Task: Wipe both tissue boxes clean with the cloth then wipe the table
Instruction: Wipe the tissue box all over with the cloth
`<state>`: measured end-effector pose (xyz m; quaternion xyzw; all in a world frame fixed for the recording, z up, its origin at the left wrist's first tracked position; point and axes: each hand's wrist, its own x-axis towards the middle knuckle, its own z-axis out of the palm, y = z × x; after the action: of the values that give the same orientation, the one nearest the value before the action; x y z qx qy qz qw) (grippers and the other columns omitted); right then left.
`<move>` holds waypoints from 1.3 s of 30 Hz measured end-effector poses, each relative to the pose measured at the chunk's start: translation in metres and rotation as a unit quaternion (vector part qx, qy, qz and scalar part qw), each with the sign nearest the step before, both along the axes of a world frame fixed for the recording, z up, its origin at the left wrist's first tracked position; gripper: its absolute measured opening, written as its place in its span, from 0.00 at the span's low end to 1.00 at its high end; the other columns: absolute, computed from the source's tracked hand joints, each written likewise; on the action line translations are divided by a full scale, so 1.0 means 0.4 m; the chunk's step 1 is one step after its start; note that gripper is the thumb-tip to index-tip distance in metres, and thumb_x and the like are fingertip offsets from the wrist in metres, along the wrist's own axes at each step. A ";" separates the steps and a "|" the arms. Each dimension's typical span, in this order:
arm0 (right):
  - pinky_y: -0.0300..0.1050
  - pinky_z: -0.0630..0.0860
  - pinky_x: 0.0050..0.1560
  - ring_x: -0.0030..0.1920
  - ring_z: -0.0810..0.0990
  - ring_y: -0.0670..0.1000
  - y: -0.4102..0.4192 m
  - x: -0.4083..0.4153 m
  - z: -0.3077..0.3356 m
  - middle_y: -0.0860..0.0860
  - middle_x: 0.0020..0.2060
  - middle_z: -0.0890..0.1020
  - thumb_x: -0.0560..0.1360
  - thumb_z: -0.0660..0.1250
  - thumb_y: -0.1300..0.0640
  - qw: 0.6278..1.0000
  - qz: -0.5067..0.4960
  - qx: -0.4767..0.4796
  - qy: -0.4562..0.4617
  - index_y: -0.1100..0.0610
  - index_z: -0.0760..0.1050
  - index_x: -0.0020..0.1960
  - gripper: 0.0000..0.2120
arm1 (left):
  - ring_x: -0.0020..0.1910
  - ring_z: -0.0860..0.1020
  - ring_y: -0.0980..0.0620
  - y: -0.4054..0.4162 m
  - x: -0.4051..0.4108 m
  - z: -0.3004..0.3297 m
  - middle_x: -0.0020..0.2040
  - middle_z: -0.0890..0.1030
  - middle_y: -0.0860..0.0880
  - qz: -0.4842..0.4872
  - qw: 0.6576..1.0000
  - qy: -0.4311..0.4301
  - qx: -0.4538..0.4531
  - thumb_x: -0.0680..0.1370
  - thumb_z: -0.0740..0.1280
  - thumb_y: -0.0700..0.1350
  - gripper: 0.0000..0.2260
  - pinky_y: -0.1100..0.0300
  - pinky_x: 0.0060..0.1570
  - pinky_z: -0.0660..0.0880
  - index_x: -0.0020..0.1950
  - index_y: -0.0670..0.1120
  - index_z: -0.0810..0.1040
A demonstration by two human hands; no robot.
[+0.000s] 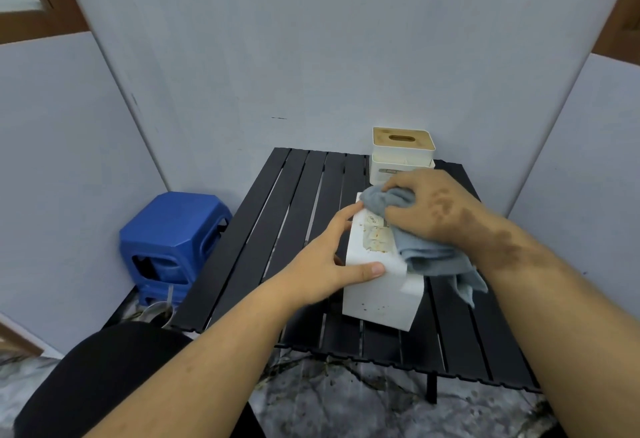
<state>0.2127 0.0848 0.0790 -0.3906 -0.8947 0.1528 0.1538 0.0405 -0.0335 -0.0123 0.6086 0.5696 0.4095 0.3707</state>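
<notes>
A: Where is the white tissue box [377, 285]?

B: Right of centre in the frame, standing on the black slatted surface [277, 215]. Small brownish specks show on its near face and on its top.

A: And the left hand [332, 257]?

B: It comes in from the lower left and steadies the box. The thumb lies across the box's near top edge, the fingers run along its left side. So that grip is clamped on the white tissue box.

A: The right one?

B: The right hand [429, 209] reaches in from the lower right and sits on top of the box with its fingers curled round a grey-blue cloth [429, 257]. One bunched end of the cloth sticks out past the fingers toward the box's far corner. The rest spills from under the palm and hangs down over the box's right side. That grip is clamped on the cloth, and the cloth touches the box top.

A: Is there a second box?

B: Yes, a cream tissue box [401, 157] with a wood-coloured top and an oval slot, just above the right hand in the frame, at the far edge of the surface near the grey wall [311, 56]. Neither hand touches it.

A: Anything else around?

B: A blue plastic stool [173, 236] sits at centre left, beside the surface, against the wall. A dark-clothed knee [104, 378] fills the lower left corner, and a marbled floor [346, 403] shows along the bottom.
</notes>
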 end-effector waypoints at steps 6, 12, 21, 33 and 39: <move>0.37 0.68 0.41 0.52 0.74 0.48 0.094 -0.091 0.047 0.47 0.54 0.79 0.77 0.63 0.51 0.995 0.020 -0.063 -0.075 0.48 0.80 0.59 0.12 | 0.55 0.82 0.55 -0.001 -0.003 -0.004 0.72 0.72 0.66 -0.004 1.000 -0.003 -0.009 0.68 0.76 0.64 0.45 0.50 0.62 0.79 0.79 0.69 0.54; 0.47 0.75 0.55 0.53 0.77 0.51 0.037 -0.050 0.028 0.48 0.52 0.81 0.77 0.63 0.49 0.997 0.037 -0.036 -0.057 0.46 0.79 0.59 0.13 | 0.62 0.81 0.52 0.005 0.007 -0.012 0.71 0.72 0.65 -0.003 1.000 -0.022 0.009 0.69 0.78 0.61 0.45 0.49 0.67 0.77 0.79 0.66 0.55; 0.46 0.68 0.65 0.63 0.71 0.54 -0.061 0.025 -0.061 0.48 0.59 0.77 0.76 0.65 0.51 0.998 -0.007 -0.001 0.069 0.45 0.75 0.65 0.18 | 0.62 0.80 0.50 0.025 -0.034 -0.022 0.80 0.61 0.55 -0.039 0.998 0.005 -0.053 0.65 0.76 0.65 0.57 0.51 0.66 0.77 0.80 0.67 0.37; 0.26 0.69 0.56 0.59 0.74 0.38 -0.048 0.077 -0.063 0.40 0.56 0.78 0.73 0.70 0.56 0.987 0.064 -0.049 0.136 0.40 0.77 0.60 0.18 | 0.76 0.68 0.48 0.202 -0.124 0.043 0.78 0.66 0.51 -0.175 0.984 -0.015 -0.033 0.63 0.80 0.66 0.52 0.40 0.71 0.72 0.81 0.60 0.59; 0.36 0.73 0.61 0.61 0.77 0.45 -0.050 0.084 -0.061 0.41 0.57 0.78 0.69 0.65 0.46 0.987 0.073 -0.046 0.135 0.45 0.79 0.62 0.21 | 0.65 0.77 0.52 0.272 -0.144 0.014 0.68 0.76 0.49 -0.212 0.975 -0.046 -0.049 0.66 0.78 0.46 0.39 0.56 0.59 0.77 0.76 0.48 0.69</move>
<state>0.2463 0.0647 0.0545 -0.3067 -0.8839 0.2558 0.2432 -0.0172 0.0754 -0.0068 0.6770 0.4293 0.3206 0.5045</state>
